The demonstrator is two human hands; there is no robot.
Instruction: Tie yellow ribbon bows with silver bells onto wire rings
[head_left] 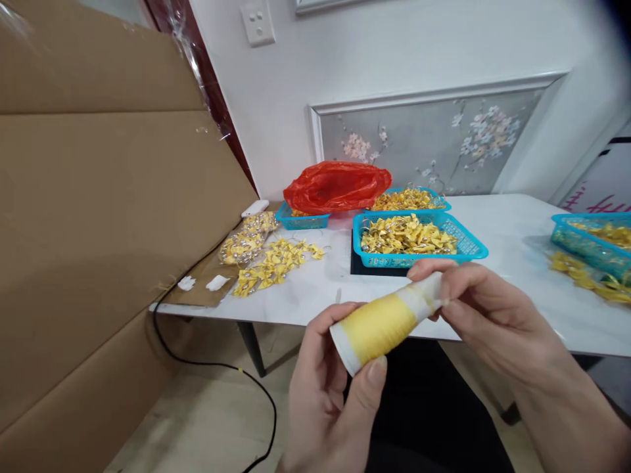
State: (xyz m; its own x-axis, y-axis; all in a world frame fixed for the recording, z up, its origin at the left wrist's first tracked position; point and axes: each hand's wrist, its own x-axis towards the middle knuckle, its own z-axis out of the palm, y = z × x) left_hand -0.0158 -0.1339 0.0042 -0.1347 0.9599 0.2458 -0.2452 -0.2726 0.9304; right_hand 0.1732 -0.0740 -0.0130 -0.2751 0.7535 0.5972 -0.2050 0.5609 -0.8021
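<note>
A spool of yellow thread [382,323] is held in front of the near edge of the white table [493,217], tilted with its wider end low and to the left. The left hand [328,394] cups that lower end, thumb pressed against the rim and fingers curled behind. The right hand [486,312] pinches the narrow white upper end between thumb and forefinger; it may be gripping a loose thread end there, but that is too small to tell. Beyond the spool, a blue basket [468,246] of small yellow bows stands on the table, with a red plastic bag [335,185] behind it. A loose heap of yellow bows [276,261] lies to the left, near a large cardboard sheet [98,217].
</note>
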